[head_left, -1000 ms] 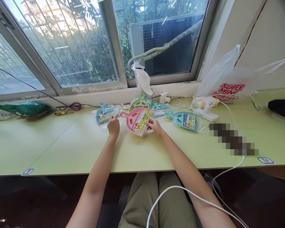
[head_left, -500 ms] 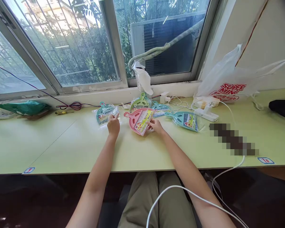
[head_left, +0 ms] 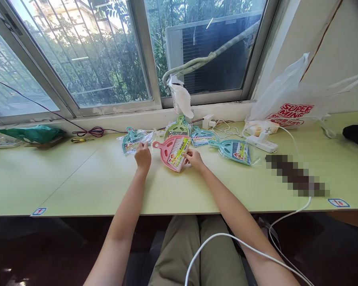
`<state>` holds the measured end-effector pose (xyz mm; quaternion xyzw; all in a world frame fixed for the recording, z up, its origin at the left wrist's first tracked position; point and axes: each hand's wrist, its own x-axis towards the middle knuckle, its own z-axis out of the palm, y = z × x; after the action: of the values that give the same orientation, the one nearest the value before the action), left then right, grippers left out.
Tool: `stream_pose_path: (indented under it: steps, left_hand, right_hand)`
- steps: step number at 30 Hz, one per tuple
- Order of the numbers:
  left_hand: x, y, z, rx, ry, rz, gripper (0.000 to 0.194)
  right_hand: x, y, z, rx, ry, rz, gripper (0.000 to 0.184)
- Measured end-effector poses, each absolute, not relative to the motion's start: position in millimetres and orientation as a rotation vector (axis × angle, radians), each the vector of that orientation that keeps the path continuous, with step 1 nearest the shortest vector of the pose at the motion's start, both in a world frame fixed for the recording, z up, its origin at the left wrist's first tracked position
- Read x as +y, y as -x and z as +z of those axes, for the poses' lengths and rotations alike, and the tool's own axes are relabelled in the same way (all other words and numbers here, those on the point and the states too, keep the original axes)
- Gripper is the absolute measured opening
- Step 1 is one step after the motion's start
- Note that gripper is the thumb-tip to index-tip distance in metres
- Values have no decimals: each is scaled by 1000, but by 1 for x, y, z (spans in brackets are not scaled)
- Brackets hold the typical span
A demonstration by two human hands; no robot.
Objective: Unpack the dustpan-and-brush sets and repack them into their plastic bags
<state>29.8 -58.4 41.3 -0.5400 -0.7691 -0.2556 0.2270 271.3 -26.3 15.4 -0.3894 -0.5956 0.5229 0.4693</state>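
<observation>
- Probably the likeliest slip is at the right hand (head_left: 194, 159): it pinches the pink dustpan (head_left: 173, 153) by one edge only, so the far handle end could swing or dip if the fingers loosen.
- Another risk is a knock: the pink dustpan overlaps the green dustpan (head_left: 179, 128) in view, and a careless shift toward the far side might push it, or the blue dustpan (head_left: 201, 137) just right of it, nearer the window sill.
- Clear wrap around the left teal dustpan (head_left: 133, 137) looks loose; if it catches on the left hand (head_left: 143, 156), that pack may get dragged along the table (head_left: 86, 186).
- As for position, the pink dustpan lies between the two hands, its wide end toward the near right and its handle toward the far left.
- Its right edge is in the right hand, fingers closed narrowly by the printed card (head_left: 179, 153).
- Its handle stops just right of the left hand, apart from it.
- The left hand is bunched at the wrap's right edge; whether it grips the plastic, I cannot tell.
</observation>
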Motion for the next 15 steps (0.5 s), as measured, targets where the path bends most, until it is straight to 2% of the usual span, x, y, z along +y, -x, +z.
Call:
stream_pose_path:
  steps: [8, 15]
  left_hand:
    - [-58, -31, 40, -2082, 1514, -654, 48]
    - [-57, -32, 39, -2032, 1589, -651, 50]
  right_hand:
    - [-18, -276, 8, -1431, 1123, 1125, 7]
    - [-22, -272, 14, -1413, 1035, 1295, 6]
